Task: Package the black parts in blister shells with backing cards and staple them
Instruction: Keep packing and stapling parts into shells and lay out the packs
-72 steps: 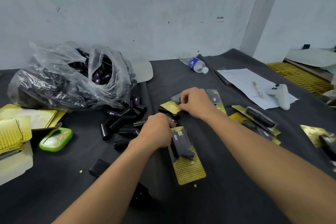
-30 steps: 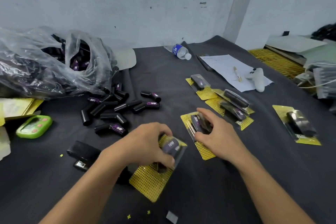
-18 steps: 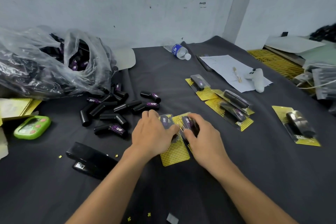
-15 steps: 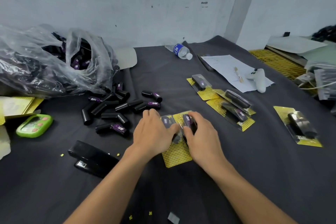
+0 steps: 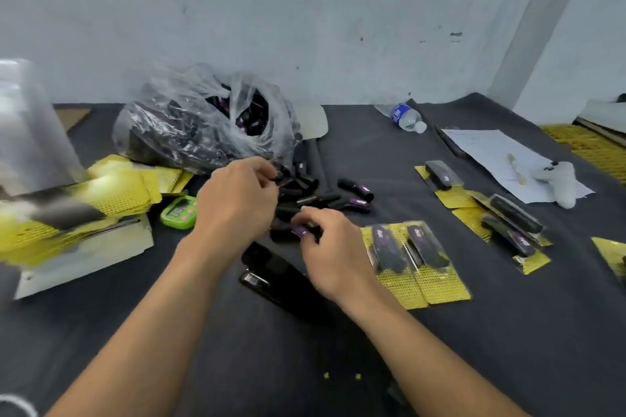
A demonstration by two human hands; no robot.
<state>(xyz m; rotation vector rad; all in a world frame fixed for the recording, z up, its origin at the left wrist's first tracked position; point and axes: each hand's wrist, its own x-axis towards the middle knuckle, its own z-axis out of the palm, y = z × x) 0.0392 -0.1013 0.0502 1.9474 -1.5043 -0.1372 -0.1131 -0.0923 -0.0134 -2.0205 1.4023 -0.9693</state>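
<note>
Loose black parts (image 5: pixel 355 188) with purple labels lie in a pile mid-table, below a clear plastic bag (image 5: pixel 203 125) full of more. My left hand (image 5: pixel 237 203) is over the pile, fingertips pinching a black part at its far edge. My right hand (image 5: pixel 330 247) pinches another black part with a purple label (image 5: pixel 299 230). Two packed blister shells on yellow backing cards (image 5: pixel 413 261) lie side by side just right of my right hand. A black stapler (image 5: pixel 271 274) lies under my right wrist. Yellow backing cards (image 5: pixel 118 189) are stacked at the left.
More packed cards (image 5: pixel 508 217) lie to the right, with another one (image 5: pixel 440 179) behind them. A green timer (image 5: pixel 178 211), a water bottle (image 5: pixel 406 117), a white paper (image 5: pixel 491 152) and a white controller (image 5: pixel 562 179) sit on the dark cloth. A clear plastic stack (image 5: pixel 30 129) stands far left.
Both hands left the two packed cards, which now lie side by side, and moved left to the pile of loose parts, each taking hold of one. The view swung left.
</note>
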